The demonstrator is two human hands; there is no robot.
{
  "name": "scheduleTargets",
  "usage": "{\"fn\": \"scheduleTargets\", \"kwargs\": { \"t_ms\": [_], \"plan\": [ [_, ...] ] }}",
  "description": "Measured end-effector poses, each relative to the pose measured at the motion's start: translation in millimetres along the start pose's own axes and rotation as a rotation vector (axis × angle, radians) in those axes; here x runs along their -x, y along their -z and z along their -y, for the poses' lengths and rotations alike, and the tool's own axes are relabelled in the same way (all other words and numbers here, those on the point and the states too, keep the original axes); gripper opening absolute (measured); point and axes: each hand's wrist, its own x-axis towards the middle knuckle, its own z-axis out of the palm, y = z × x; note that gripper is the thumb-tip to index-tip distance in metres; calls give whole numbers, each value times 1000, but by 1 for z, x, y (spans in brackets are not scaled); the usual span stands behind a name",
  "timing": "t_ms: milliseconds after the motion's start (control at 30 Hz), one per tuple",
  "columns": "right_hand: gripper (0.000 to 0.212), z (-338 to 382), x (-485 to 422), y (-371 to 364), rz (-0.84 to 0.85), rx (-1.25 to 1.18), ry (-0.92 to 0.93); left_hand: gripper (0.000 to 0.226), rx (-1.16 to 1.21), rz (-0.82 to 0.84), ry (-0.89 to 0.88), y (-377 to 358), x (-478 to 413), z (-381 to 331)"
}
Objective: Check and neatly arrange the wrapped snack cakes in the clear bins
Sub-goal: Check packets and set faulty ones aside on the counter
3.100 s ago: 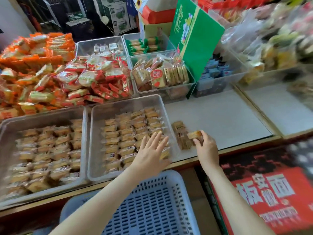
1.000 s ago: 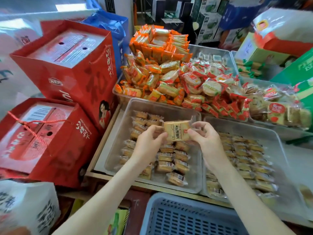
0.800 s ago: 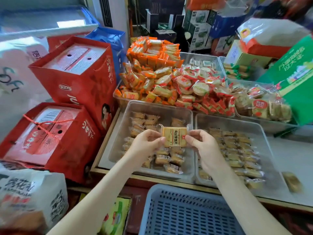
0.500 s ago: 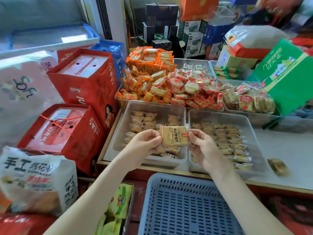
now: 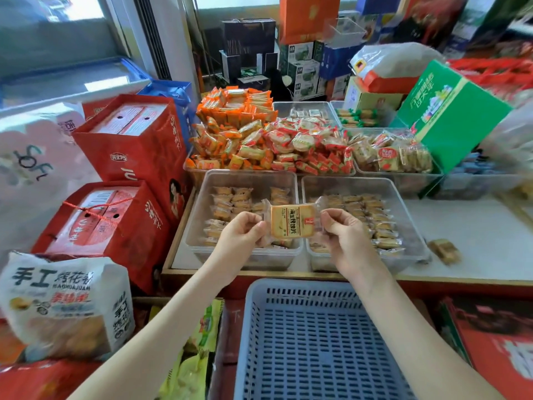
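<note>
Snack cake [image 5: 292,225] in its clear wrapper hangs between my two hands with its label facing me, raised above the spot where the left bin [image 5: 245,176] and the right bin [image 5: 403,203] stand side by side. To check it well, I think I should grip only the wrapper's loose edges and not squeeze the cake itself. Then I can tilt it to the light, look along the seals and read the label before laying it down flat in line with a row. The left bin shows gaps among its rows, so that seems the likelier home for it. A stray cake [image 5: 444,251] lies on the counter [image 5: 476,226] to the right, apart from the right bin, and will want gathering too. My left hand [image 5: 242,235] pinches the wrapper's left edge between thumb and curled fingers. My right hand [image 5: 344,235] pinches the right edge the same way, so the wrapper is held taut. Both forearms reach forward over the blue basket [image 5: 302,342] at the near edge, with the wrists about level.
</note>
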Motion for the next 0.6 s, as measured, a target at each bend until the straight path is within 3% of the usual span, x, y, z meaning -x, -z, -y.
{"fn": "scheduleTargets", "kwargs": {
  "t_ms": [100, 133, 300, 400, 600],
  "plan": [
    [12, 4, 10, -3, 34, -22, 33, 5, -329, -109, -10, -12, 7, -14],
    [11, 6, 13, -4, 44, 11, 56, 12, -382, -115, -40, -16, 10, -19],
    [7, 5, 23, -11, 119, 281, 213, 55, -144, 132, -53, -41, 19, -26],
    [8, 5, 24, -9, 124, 374, 263, 50, -153, 100, -117, -50, 16, -22],
    [11, 23, 13, 5, 170, 163, 163, 67, -359, 45, -202, -60, 12, -26]
  ]
}}
